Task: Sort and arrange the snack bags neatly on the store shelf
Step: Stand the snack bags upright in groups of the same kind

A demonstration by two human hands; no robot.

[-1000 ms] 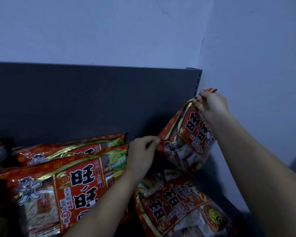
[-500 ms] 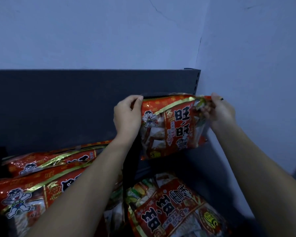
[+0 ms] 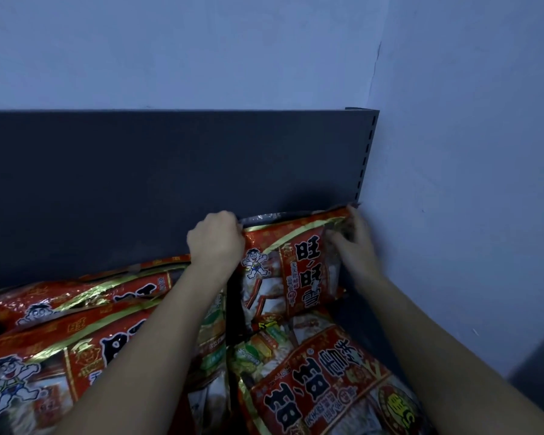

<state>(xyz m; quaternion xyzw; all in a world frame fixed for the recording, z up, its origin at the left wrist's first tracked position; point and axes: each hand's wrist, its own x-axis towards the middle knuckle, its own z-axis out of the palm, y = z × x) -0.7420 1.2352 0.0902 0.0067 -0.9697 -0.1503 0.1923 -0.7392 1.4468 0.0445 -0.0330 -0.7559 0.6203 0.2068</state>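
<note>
A red snack bag (image 3: 291,265) with a cartoon boy and black characters stands upright against the dark shelf back panel (image 3: 139,183), in the right corner. My left hand (image 3: 215,243) grips its top left corner. My right hand (image 3: 354,243) pinches its top right corner near the wall. In front of it lies another red snack bag (image 3: 321,381), flat and turned sideways. At the left, two red snack bags (image 3: 76,340) lean back in a row, partly hidden by my left forearm.
A pale wall (image 3: 468,183) closes the shelf on the right. The slotted shelf upright (image 3: 366,158) stands in the corner. A dark gap (image 3: 233,309) runs between the left bags and the right ones.
The held bag swung from tilted to level, then came down from mid-panel height to stand in the right corner behind the flat bag. Both hands kept their hold.
</note>
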